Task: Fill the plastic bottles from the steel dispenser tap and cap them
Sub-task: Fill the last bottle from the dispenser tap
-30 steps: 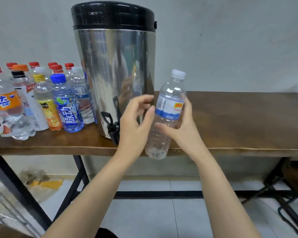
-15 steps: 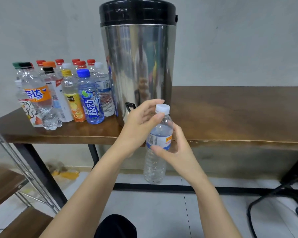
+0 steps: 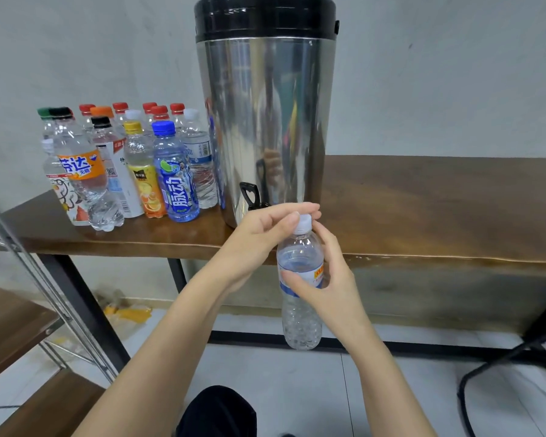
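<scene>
A tall steel dispenser [image 3: 265, 121] with a black lid stands on the wooden table [image 3: 438, 216]; its black tap [image 3: 250, 193] sticks out low at the front. In front of the table edge, below the tap, I hold a clear plastic bottle [image 3: 300, 313] with a blue-and-white label upright in the air. My right hand [image 3: 327, 288] wraps around its label from the right. My left hand [image 3: 262, 236] pinches its white cap [image 3: 304, 223] with fingertips. The bottle looks nearly empty.
Several capped bottles [image 3: 130, 165] with red, orange, yellow, blue and black caps stand in a cluster left of the dispenser. A metal-framed wooden shelf [image 3: 22, 326] is at the lower left. Black cables [image 3: 517, 357] lie on the tiled floor at right.
The bottle came down from beside the dispenser to below the table edge. My left hand moved from the bottle's side onto its white cap. The view shifted left.
</scene>
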